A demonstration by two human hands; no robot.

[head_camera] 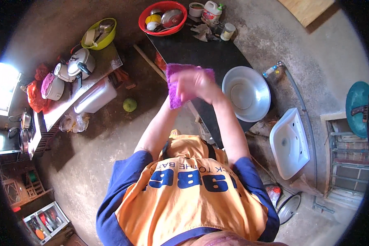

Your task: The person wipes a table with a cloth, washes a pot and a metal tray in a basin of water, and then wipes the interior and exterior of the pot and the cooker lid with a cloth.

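Observation:
A purple cloth [173, 93] is held up over the near edge of the black countertop [193, 49]. My left hand is mostly hidden behind it, with my left forearm [160, 123] reaching up to its lower edge. Across the front of the cloth lies my right hand [198, 84], blurred, its fingers bent and pointing left. Whether those fingers grip the fabric or only touch it is unclear. Just right of my right wrist, a wide metal basin [243, 92] stands on the counter.
A red basin [180, 29] of dishes stands at the counter's far end, near a white jug [212, 12]. The wall tap [273, 69] is beside the metal basin. A white washbasin [287, 144] is at right. At left, a table [89, 83] bears a pressure cooker [80, 63]; a green round object [129, 105] lies on the floor.

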